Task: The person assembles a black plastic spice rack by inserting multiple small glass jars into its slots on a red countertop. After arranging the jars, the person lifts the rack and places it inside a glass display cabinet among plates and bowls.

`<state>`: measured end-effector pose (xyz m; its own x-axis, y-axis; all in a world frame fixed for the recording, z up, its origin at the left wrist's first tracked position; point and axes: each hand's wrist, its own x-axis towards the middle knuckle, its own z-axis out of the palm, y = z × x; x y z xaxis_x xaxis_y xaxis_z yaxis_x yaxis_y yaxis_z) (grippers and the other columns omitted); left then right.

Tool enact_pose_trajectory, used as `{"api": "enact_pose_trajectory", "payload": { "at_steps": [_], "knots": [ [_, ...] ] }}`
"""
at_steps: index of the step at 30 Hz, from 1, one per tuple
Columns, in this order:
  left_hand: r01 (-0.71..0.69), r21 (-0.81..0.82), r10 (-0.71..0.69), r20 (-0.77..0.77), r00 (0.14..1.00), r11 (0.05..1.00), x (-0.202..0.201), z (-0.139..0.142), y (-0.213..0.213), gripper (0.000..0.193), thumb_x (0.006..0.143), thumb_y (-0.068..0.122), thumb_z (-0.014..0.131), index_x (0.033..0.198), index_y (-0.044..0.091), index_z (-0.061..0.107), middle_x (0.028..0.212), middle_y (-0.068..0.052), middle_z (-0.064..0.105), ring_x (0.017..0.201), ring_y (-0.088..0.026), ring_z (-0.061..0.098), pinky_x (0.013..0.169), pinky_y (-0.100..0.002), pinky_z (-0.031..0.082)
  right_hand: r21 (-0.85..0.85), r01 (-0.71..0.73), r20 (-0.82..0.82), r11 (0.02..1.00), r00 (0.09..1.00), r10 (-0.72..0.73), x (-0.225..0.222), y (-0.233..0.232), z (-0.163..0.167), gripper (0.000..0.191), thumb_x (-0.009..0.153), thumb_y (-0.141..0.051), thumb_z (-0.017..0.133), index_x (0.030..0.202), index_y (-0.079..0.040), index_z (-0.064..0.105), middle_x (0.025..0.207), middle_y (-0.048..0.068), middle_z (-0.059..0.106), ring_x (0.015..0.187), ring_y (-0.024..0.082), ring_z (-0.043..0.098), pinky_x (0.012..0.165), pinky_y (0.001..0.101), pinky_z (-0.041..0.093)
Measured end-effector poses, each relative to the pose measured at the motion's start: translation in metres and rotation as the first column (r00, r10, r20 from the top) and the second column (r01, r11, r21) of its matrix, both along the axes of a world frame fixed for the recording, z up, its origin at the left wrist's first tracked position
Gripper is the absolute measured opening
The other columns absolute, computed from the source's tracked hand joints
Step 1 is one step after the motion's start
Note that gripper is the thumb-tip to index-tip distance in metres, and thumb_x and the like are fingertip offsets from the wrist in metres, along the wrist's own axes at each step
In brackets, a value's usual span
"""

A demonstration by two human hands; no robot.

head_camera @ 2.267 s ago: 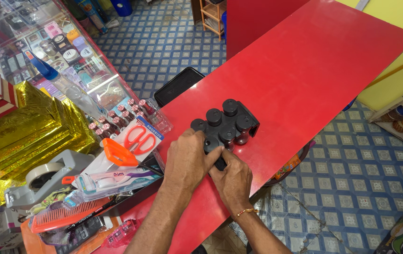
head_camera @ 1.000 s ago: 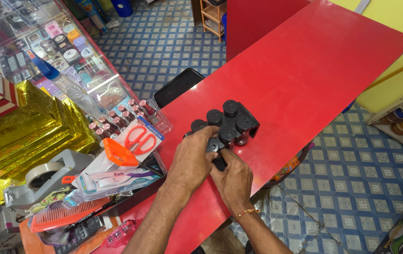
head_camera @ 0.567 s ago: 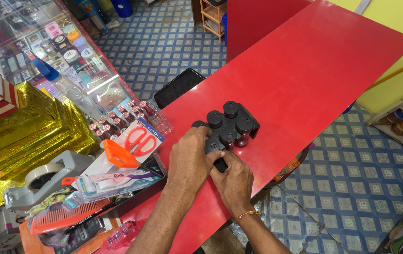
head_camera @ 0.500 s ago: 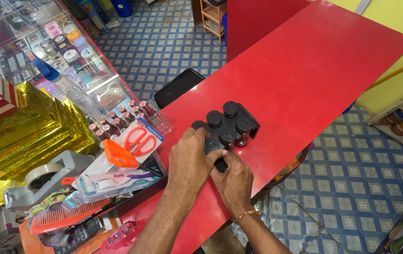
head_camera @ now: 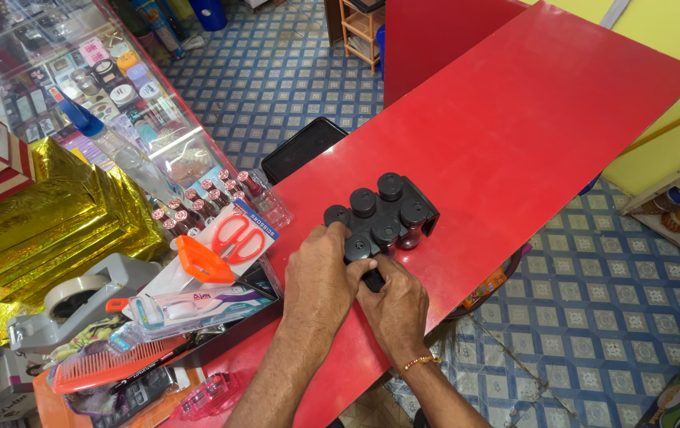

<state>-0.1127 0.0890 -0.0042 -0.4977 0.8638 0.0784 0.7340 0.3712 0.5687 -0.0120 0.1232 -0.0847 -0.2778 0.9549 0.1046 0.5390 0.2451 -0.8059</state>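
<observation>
A cluster of small bottles [head_camera: 383, 215] with round, matte black caps lies on a glossy red counter [head_camera: 514, 127], near its front edge. The bottles are bundled tight, some dark red glass showing under the caps at the right side; whether a wrap binds them cannot be told. The left hand [head_camera: 317, 273] lies curled over the near left end of the cluster, fingers bent around it and thumb tucked toward the other hand. The right hand [head_camera: 394, 305] sits just beside it, half closed, thumb and fingertips pinching at something dark at the cluster's near edge; what it grips is too hidden to tell. A thin gold bracelet [head_camera: 421, 362] rings the right wrist.

Left of the counter, a clear plastic box [head_camera: 233, 194] holds rows of little bottles with reddish tops. Beside it lies a carded pair of scissors [head_camera: 237, 236] with orange-red handles, and next to that an orange knife [head_camera: 197, 261]. A grey tape dispenser [head_camera: 74, 305] carries a roll of pale tape. An orange comb [head_camera: 106, 366] lies below it. Crinkled gold foil [head_camera: 54, 222] is stacked in sheets at the far left. A glass showcase [head_camera: 94, 79] behind holds small jars and packets. A flat black tray [head_camera: 304, 148] stands at the counter's left edge.

The floor [head_camera: 276, 71] is blue patterned tile; a yellow wall [head_camera: 673, 32] rises at the far right.
</observation>
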Motion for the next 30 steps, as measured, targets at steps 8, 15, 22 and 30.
{"api": "enact_pose_trajectory", "payload": {
  "at_steps": [8,15,22,30],
  "knots": [
    [-0.037,-0.102,0.038,0.009,0.999,0.994,-0.0010,0.0023,0.0020,0.052,0.074,0.036,0.089,0.100,0.001,0.061,0.093,-0.018,0.070,0.087,-0.037,0.074,0.072,-0.047,0.059,0.014,-0.013,-0.050,1.000,0.999,0.014,0.0018,0.0000,0.0015,0.027,0.079,-0.025,0.081,0.096,-0.005,0.073,0.084,0.013,0.073,0.065,0.032,0.069,0.059,0.0440,0.053],
    [0.019,0.039,-0.018,-0.024,1.000,0.999,-0.0014,-0.0005,-0.0005,0.046,0.072,0.030,0.088,0.103,0.006,0.065,0.091,-0.017,0.070,0.080,-0.039,0.073,0.063,-0.050,0.058,0.023,-0.031,-0.045,0.999,0.998,0.032,0.0019,0.0012,0.0024,0.027,0.080,-0.025,0.080,0.096,-0.004,0.072,0.082,0.012,0.073,0.064,0.029,0.069,0.058,0.0426,0.052],
    [-0.045,-0.002,0.044,-0.072,0.996,0.999,-0.0011,-0.0031,0.0056,0.049,0.074,0.040,0.088,0.091,0.002,0.062,0.084,-0.018,0.070,0.078,-0.040,0.073,0.065,-0.051,0.058,0.066,-0.012,-0.001,0.998,1.000,0.012,-0.0007,0.0044,-0.0026,0.023,0.092,-0.025,0.073,0.090,-0.002,0.072,0.079,0.013,0.070,0.064,0.029,0.066,0.059,0.0443,0.051],
    [-0.035,-0.006,0.034,-0.063,0.997,0.999,-0.0035,-0.0059,0.0052,0.051,0.074,0.040,0.087,0.091,0.001,0.061,0.081,-0.019,0.070,0.076,-0.040,0.073,0.062,-0.051,0.058,-0.018,-0.011,0.023,1.000,1.000,0.012,-0.0016,0.0052,-0.0052,0.026,0.085,-0.026,0.076,0.092,-0.002,0.071,0.077,0.013,0.070,0.057,0.028,0.064,0.057,0.0441,0.051]
  ]
}}
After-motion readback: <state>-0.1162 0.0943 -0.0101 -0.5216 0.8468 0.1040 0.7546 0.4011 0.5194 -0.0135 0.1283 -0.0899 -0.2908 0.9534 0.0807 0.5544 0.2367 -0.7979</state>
